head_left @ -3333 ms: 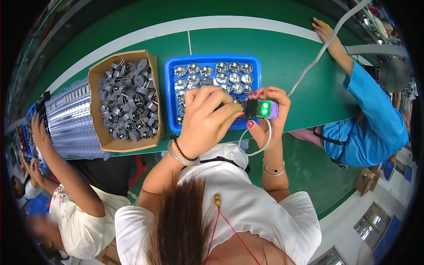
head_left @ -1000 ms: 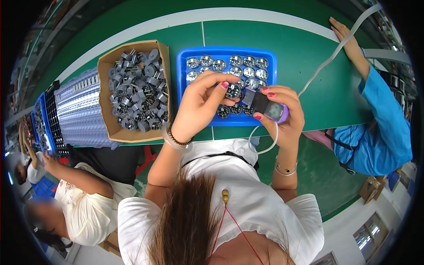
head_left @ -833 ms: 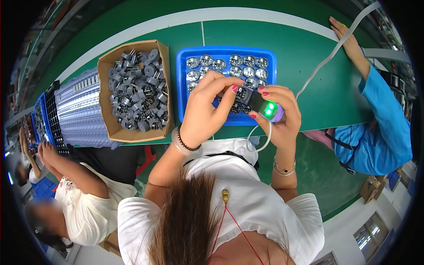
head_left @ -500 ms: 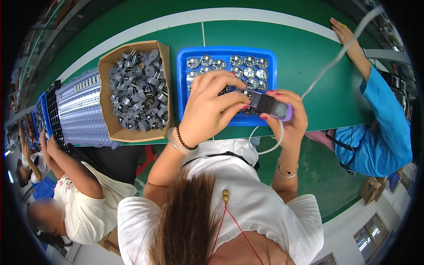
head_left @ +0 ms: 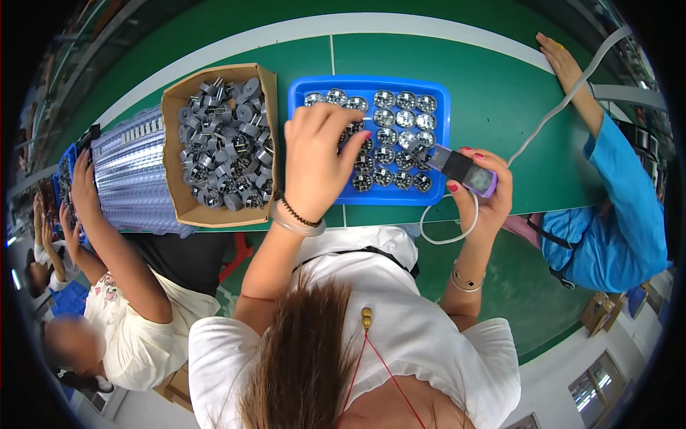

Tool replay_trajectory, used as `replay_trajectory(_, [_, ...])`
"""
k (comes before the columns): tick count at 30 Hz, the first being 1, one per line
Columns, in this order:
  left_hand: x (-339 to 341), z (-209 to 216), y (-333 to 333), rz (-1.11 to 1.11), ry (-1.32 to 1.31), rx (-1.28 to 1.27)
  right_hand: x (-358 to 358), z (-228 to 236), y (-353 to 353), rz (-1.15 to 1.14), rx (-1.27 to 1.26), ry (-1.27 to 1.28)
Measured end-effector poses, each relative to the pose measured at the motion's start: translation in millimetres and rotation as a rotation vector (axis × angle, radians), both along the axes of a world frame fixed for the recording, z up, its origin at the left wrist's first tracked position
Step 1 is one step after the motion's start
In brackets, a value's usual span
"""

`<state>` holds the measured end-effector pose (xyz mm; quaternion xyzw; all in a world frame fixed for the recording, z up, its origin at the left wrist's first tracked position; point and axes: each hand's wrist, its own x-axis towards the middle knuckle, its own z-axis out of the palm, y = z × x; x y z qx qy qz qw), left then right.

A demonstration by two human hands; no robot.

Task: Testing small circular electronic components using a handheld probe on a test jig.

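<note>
My left hand [head_left: 320,151] is over the left half of a blue tray [head_left: 295,186]. Its thumb and index finger close around a small round silvery part [head_left: 355,127], partly hidden by the fingers. In my right hand [head_left: 491,191] is a small handheld device [head_left: 468,174] with a clear front end, a black band and a purple back end, fitted with a pale cable. The device's front end points left over the tray's right edge, near several round silvery parts [head_left: 406,119] lying in rows. A small dark piece at its tip is too unclear to name.
Left of the tray stands an open cardboard box [head_left: 270,143] heaped with grey round pieces with metal pins. Beyond it lie stacked clear plastic trays [head_left: 136,175]. A pale cable [head_left: 550,93] crosses the green table at right. Co-workers sit on both sides, one in a blue sleeve [head_left: 620,164].
My left hand has moved left, away from the device's tip, to the tray's left half. My right hand and the device have shifted slightly right. The left co-worker's arm has moved.
</note>
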<state>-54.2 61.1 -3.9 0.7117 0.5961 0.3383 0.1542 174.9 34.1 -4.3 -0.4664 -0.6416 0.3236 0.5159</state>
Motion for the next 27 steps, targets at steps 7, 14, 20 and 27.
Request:
replay_trajectory(7, [0,-4,-1,0.046,0.204,-0.050,-21,6,19,0.141,-0.001,-0.038])
replay_trajectory(14, [1,-8,1,0.038,0.204,-0.002,-38,9,49,0.279,-0.065,-0.022])
replay_trajectory(20, [1,-9,0,0.042,0.168,0.040,-49,14,60,0.273,-0.250,0.145])
replay_trajectory(27, [1,7,0,-0.013,0.112,0.108,-52,17,57,0.270,-0.111,-0.217])
